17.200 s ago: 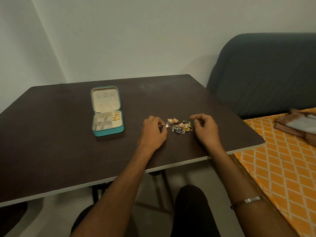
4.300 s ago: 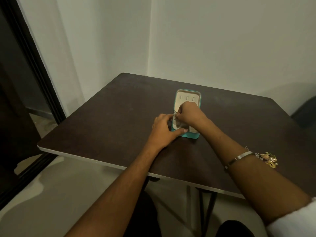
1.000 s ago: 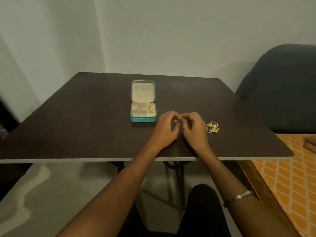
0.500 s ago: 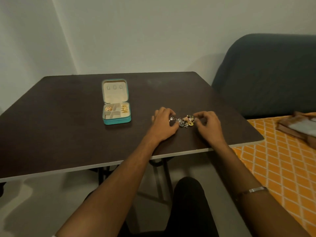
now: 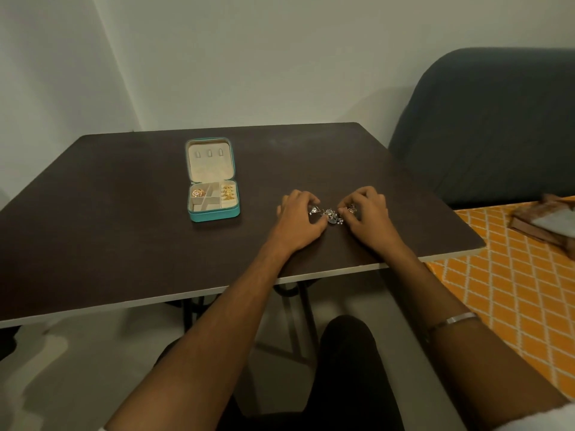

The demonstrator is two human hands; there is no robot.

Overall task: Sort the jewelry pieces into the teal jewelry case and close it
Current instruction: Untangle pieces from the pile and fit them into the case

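The teal jewelry case (image 5: 214, 214) lies open on the dark table (image 5: 124, 237), its cream lid (image 5: 210, 161) folded flat behind it. Gold pieces (image 5: 228, 193) fill the case's right compartment, and a round gold piece (image 5: 198, 192) sits in the back left one. To the right of the case lies a small pile of jewelry (image 5: 332, 215). My left hand (image 5: 297, 220) curls over the pile's left side and pinches a triangular earring (image 5: 315, 209). My right hand (image 5: 368, 213) curls over the right side, its fingertips pinching a gold piece (image 5: 351, 209).
A dark grey sofa back (image 5: 485, 126) stands to the right of the table. An orange patterned cover (image 5: 513, 290) lies below it with a brown folded item (image 5: 547, 222) on top. White walls close the far and left sides.
Both hands have drawn closer together over the pile, and the right hand's fingers have reached into it. The case has not moved.
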